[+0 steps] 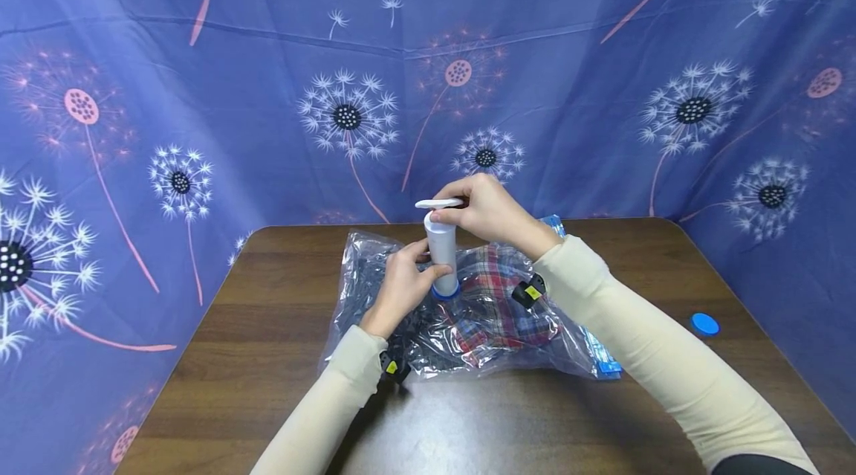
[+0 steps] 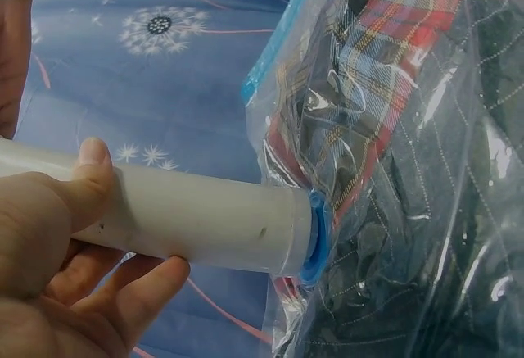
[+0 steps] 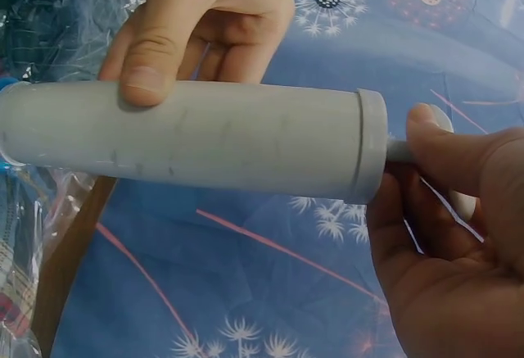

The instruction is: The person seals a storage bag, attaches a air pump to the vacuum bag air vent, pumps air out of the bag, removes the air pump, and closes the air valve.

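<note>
The white pump [image 1: 442, 256] stands nearly upright in front of you, its lower end set against the blue valve ring [image 1: 446, 292] on the clear plastic bag [image 1: 357, 252]. Your left hand [image 1: 403, 279] is wrapped around the pump's barrel from the left, thumb on the near face and fingers curled round the other side. Above the barrel, your right hand [image 1: 491, 209] has the white handle [image 1: 430, 204] clasped between thumb and curled fingers; from your right wrist you can see a short stretch of the rod [image 3: 399, 151] between that handle and the barrel's collar.

Under the pump and spreading to both sides of it, the bag lies wrinkled and shiny. Inside, just right of the pump, you have red, blue and grey plaid cloth [image 1: 495, 293]; dark cloth [image 2: 434, 186] with pale stitched lines also shows through the plastic. The blue strip [image 1: 607, 365] runs along the bag's edge on the pump's right, partly covered by your right arm.

Well off to the right of the pump, a round blue cap [image 1: 705, 324] lies by itself on the wooden table [image 1: 267, 311]. Behind the pump, past the table's far edge, hangs a blue backdrop [image 1: 267, 88] printed with dandelions.
</note>
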Motion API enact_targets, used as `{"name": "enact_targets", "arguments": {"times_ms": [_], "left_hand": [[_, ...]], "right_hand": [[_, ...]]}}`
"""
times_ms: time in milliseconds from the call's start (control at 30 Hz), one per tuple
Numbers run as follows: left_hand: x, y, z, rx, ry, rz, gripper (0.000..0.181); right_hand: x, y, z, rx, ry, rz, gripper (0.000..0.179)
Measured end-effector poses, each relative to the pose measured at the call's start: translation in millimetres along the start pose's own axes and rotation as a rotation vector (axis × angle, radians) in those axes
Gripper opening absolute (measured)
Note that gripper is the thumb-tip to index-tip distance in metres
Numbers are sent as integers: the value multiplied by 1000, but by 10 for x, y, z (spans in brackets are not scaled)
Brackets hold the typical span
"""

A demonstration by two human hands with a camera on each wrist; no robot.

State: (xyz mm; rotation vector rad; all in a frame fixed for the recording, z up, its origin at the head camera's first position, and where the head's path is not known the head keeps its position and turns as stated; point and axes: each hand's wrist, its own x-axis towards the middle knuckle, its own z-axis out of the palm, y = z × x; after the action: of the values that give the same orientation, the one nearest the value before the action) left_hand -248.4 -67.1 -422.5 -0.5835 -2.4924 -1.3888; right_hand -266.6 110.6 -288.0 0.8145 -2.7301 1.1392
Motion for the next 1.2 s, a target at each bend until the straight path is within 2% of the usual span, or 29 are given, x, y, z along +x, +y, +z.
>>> {"name": "enact_targets", "arguments": {"times_ms": [167, 433, 733, 1033, 1200], "left_hand": [[1, -17, 4, -5, 7, 5, 48], [12, 13, 11, 37, -3, 22, 49], [3, 8, 44, 51, 15, 54, 46], [-5, 27, 33, 58, 10, 36, 45], [11, 40, 26, 66, 16, 52, 44]], "right_hand": [[-5, 28, 34, 0, 12, -33, 23], [-49, 74, 47, 28, 15, -1, 19], [-94, 116, 60, 64, 34, -12, 18], [-79, 75, 55, 53, 33, 4, 17], [-72, 70, 52, 38, 52, -8, 16]]}}
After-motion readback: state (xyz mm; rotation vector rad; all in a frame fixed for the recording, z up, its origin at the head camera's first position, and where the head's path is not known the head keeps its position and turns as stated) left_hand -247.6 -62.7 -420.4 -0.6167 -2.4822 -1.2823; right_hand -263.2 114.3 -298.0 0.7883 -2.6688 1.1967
